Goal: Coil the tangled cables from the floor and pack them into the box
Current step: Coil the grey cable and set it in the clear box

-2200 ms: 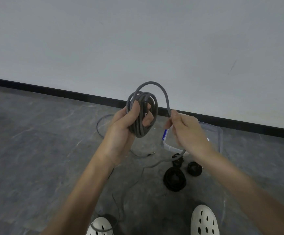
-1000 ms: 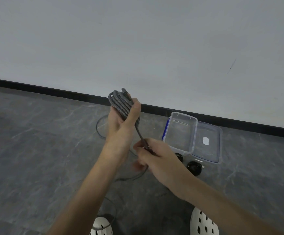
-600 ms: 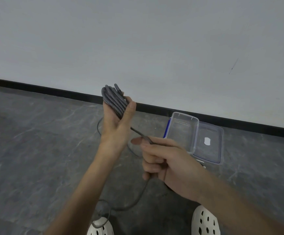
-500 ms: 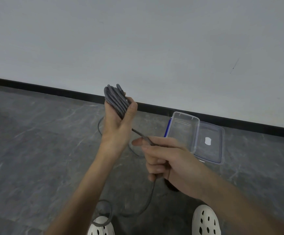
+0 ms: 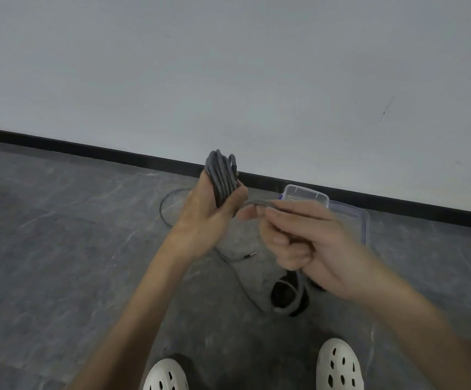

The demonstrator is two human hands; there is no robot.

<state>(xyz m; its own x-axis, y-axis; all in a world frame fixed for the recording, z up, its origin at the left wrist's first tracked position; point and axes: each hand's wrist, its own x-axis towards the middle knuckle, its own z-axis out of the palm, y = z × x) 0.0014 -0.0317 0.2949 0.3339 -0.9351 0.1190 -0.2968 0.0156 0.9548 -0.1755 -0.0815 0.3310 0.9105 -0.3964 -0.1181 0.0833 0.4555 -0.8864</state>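
While the left hand (image 5: 212, 218) is held up on a forearm that slants in from the lower left, its fingers and thumb curl round the coil of grey cable (image 5: 221, 175) and grip its lower half. The right hand (image 5: 313, 243) is just beside it at about the same height. Its thumb and forefinger pinch the free strand (image 5: 257, 204) that leaves the coil under the left thumb, and its other fingers are folded in below.

Half a second earlier the right hand was lower and the strand slanted down to it; now the strand runs nearly level between the hands. The loose tail then hung in a long loop reaching toward the left shoe (image 5: 167, 375). Now it drops short from under the right hand and curves across the black coil (image 5: 285, 294) lying on the floor (image 5: 60, 249).

The grey coil is a flattened bundle with its long axis nearly upright. Its top leans slightly left and rises above the fingertips, and one plug end points up at its top right. The clear box (image 5: 307, 195) stands open on the floor beyond the right hand, partly hidden by it
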